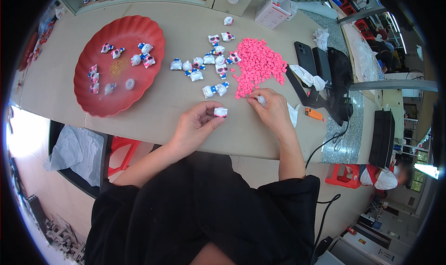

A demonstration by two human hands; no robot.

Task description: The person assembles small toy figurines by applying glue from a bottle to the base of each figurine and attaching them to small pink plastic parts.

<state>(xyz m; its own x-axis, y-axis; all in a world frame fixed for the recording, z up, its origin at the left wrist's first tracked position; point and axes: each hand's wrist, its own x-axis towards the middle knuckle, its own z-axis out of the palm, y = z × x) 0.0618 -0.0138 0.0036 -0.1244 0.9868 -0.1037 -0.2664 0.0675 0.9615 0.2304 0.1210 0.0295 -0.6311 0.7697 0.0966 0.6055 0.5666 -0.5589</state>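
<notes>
1. Head view: just over the front edge of the pale surface (186, 135), the left hand (194, 126) pinches a small white figure with dark-pink markings (221, 112) between thumb and fingers.
2. The right hand (274, 109) curls around a whitish, rounded object (262, 100); its fingertips are drawn narrow beside loose bright-pink pieces (261, 61). Whether they grip one, I cannot tell.
3. More white, blue and pink figures (196, 75) lie between those pieces and a scalloped red tray (127, 37) towards the surface's left edge.
4. A light pinch, leaving the figure's patterned face uncovered, seems best.
5. Gold marking (120, 67) decorates the tray's base; print on a pale box (269, 16) near the far edge is too small to read.
</notes>
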